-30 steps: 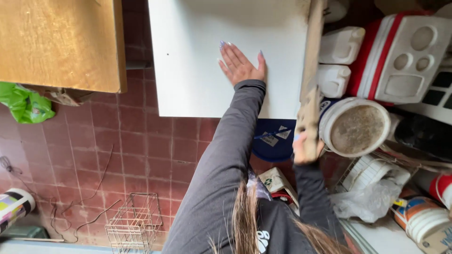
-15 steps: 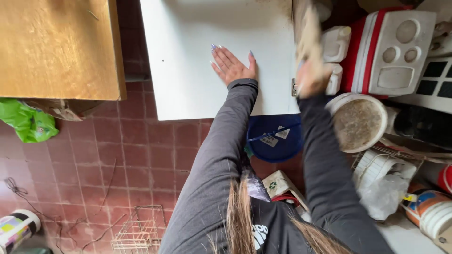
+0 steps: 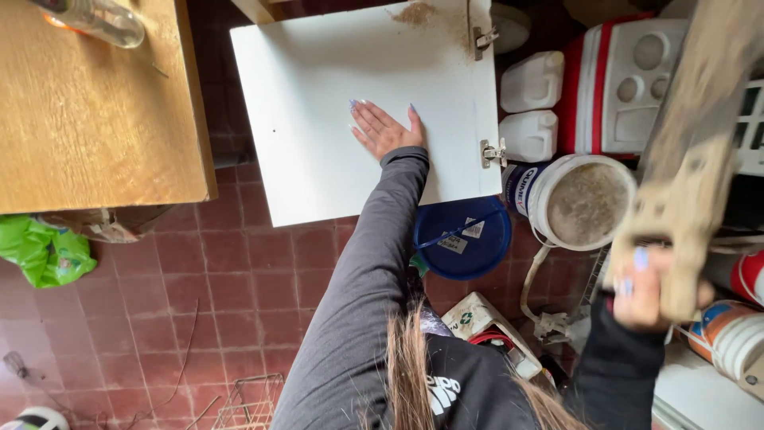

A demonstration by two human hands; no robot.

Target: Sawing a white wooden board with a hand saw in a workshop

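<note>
Now left hand (image 3: 384, 129) flat on white door (image 3: 318, 111) mid-panel, right hand (image 3: 649, 288) grip clamped on dirty board (image 3: 692, 151).

Bucket (image 3: 587, 203) sits right of door (image 3: 318, 111), below jugs (image 3: 532, 107).

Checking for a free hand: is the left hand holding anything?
No, the left hand lies flat and open on the white cabinet door, gripping nothing.

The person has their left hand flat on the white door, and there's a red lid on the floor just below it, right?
Not quite. The lid below the white door is blue, not red, as the head view shows. The left hand does lie flat on the door.
</note>
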